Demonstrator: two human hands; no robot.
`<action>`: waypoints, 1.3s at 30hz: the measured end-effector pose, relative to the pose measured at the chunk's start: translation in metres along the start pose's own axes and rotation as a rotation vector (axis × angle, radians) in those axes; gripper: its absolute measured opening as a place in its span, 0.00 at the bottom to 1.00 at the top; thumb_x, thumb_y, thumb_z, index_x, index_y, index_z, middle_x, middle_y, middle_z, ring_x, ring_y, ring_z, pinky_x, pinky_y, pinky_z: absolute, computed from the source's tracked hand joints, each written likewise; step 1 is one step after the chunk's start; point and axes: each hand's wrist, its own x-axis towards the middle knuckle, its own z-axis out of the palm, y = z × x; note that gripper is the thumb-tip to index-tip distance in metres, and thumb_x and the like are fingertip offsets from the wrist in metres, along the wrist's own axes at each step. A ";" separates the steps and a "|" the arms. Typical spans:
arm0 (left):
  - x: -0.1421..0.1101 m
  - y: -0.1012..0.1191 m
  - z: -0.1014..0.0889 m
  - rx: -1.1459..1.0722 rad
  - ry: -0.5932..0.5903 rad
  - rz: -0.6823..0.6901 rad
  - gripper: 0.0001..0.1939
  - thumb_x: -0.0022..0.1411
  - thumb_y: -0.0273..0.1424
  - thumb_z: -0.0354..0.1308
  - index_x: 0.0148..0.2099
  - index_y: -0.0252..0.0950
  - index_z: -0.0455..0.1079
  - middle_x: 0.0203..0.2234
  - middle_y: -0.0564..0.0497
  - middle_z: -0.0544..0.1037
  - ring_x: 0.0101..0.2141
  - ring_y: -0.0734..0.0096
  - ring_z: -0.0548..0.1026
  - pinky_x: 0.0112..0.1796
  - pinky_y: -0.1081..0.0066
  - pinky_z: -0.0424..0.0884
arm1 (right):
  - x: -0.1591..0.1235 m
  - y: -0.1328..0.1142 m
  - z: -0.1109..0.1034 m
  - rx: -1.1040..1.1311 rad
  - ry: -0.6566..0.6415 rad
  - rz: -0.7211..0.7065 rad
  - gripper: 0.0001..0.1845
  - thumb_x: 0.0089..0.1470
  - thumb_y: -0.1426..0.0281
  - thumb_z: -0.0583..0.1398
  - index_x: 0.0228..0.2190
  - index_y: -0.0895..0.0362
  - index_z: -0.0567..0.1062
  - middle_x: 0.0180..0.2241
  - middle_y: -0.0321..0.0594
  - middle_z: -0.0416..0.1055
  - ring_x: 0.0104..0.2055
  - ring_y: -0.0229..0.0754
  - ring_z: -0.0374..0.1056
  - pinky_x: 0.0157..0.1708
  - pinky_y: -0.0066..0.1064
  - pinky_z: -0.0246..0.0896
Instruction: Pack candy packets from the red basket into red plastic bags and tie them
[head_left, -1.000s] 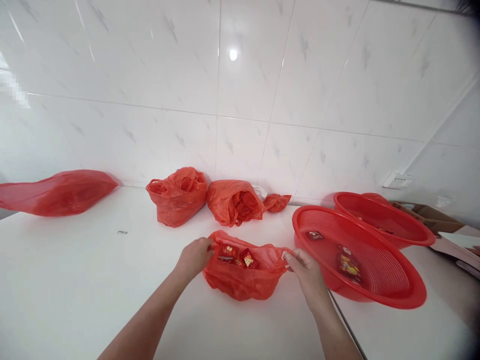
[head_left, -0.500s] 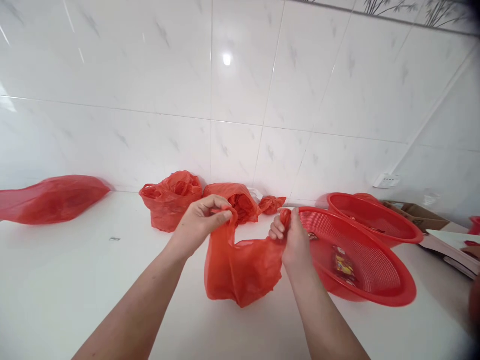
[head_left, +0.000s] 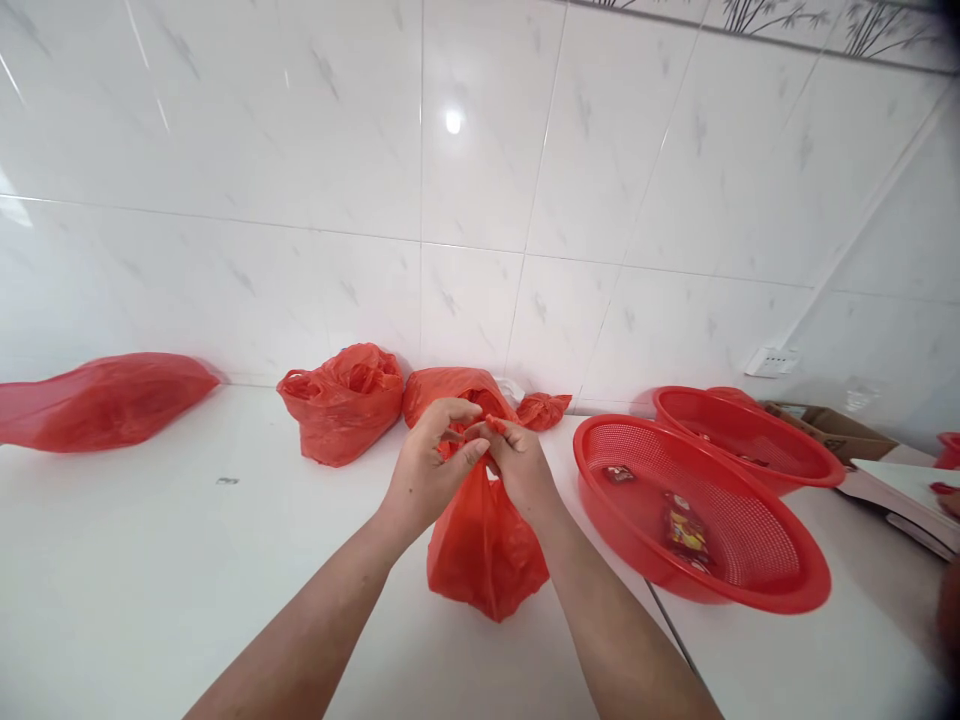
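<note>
A red plastic bag (head_left: 487, 560) hangs below my two hands in the middle, its handles gathered at the top and its bottom close to the white table. My left hand (head_left: 435, 465) pinches the bag's top between thumb and fingers. Right beside it, my right hand (head_left: 517, 460) is closed on the other side of the bag's top, fingertips meeting those of the left. The exact crossing of the handles is hidden by the fingers. What the bag holds cannot be seen.
Along the tiled wall stand a red bag (head_left: 345, 405), another red bag (head_left: 442, 385) and a small red bundle (head_left: 544, 410). A long red bag (head_left: 127, 400) lies left. On the right, a red plastic basket (head_left: 780, 560) holds snack packets (head_left: 686, 530), with a second basket (head_left: 817, 465) behind.
Both hands have come together at the top of the bag, the right one moving left. The bag's handles, held apart before, are now brought together, and the bag hangs narrower.
</note>
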 end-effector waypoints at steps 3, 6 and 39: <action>-0.002 -0.010 0.000 0.196 0.070 0.185 0.18 0.53 0.34 0.64 0.47 0.41 0.67 0.41 0.47 0.72 0.43 0.62 0.71 0.41 0.63 0.70 | 0.009 -0.007 0.000 0.046 0.019 -0.025 0.20 0.53 0.52 0.57 0.31 0.56 0.77 0.18 0.32 0.58 0.19 0.32 0.50 0.19 0.26 0.46; -0.009 -0.025 0.003 0.219 -0.055 0.241 0.09 0.58 0.33 0.59 0.43 0.41 0.70 0.38 0.47 0.72 0.47 0.60 0.71 0.44 0.61 0.70 | 0.006 -0.004 0.000 0.093 -0.010 0.003 0.19 0.54 0.55 0.56 0.32 0.56 0.78 0.19 0.32 0.60 0.21 0.33 0.53 0.20 0.26 0.48; -0.059 -0.100 0.020 0.431 -0.253 0.096 0.06 0.58 0.25 0.53 0.30 0.39 0.69 0.39 0.46 0.75 0.45 0.61 0.70 0.45 0.62 0.67 | -0.025 0.121 -0.062 -0.145 0.297 0.178 0.14 0.47 0.65 0.56 0.34 0.57 0.78 0.35 0.41 0.75 0.38 0.44 0.69 0.42 0.36 0.63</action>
